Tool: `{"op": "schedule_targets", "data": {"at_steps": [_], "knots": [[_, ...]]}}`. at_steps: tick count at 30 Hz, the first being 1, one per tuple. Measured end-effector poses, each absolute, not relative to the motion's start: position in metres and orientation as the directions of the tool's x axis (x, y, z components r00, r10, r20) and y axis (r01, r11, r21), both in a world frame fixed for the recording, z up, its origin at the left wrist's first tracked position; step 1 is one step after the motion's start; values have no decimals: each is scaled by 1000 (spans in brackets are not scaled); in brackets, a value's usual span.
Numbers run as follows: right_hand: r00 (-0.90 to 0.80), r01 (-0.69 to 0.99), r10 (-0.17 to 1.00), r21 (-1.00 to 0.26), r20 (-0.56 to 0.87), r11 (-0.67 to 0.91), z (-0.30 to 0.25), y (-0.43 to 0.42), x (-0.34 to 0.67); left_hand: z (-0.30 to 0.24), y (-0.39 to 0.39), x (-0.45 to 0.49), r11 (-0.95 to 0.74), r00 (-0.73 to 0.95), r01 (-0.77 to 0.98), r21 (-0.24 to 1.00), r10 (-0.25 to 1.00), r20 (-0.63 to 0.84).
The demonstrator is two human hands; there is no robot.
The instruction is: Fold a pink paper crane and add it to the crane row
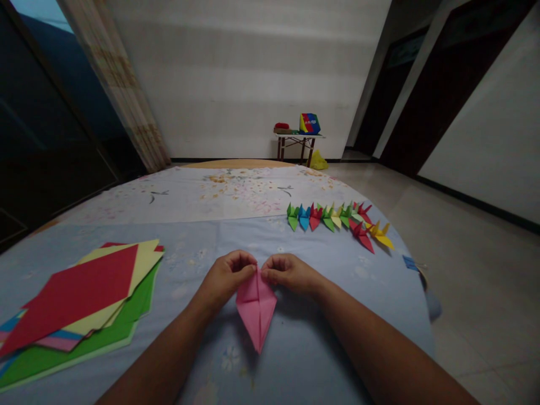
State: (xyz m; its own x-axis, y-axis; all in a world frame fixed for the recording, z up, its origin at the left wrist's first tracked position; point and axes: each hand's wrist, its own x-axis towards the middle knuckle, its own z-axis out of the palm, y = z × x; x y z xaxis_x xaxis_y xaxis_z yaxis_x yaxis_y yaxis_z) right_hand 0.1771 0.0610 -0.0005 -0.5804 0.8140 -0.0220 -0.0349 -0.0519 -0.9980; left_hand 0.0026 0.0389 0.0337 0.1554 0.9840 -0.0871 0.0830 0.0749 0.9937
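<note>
A pink folded paper [256, 309], diamond-shaped with a long point toward me and a crease down its middle, is held just above the blue cloth. My left hand [230, 275] pinches its far end from the left, thumb and fingers pressed together. From the right, my right hand [291, 273] grips the same far end with thumb against forefinger. The fingertips of both hands nearly meet at the top of the paper and hide its tip.
Coloured paper sheets [84, 287] lie piled at the left. Several folded paper cranes [328, 216] stand in a row at the right, near the edge of the round table [189, 365]. Against the far wall, a small table [297, 136] bears a colourful bag [310, 124].
</note>
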Motion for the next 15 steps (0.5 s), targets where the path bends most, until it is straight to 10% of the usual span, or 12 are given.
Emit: {"op": "schedule_targets", "data": {"at_steps": [15], "knots": [[-587, -16, 809, -998, -45, -67, 4, 59, 176, 33, 42, -4, 78, 222, 141, 987, 969, -109]]}}
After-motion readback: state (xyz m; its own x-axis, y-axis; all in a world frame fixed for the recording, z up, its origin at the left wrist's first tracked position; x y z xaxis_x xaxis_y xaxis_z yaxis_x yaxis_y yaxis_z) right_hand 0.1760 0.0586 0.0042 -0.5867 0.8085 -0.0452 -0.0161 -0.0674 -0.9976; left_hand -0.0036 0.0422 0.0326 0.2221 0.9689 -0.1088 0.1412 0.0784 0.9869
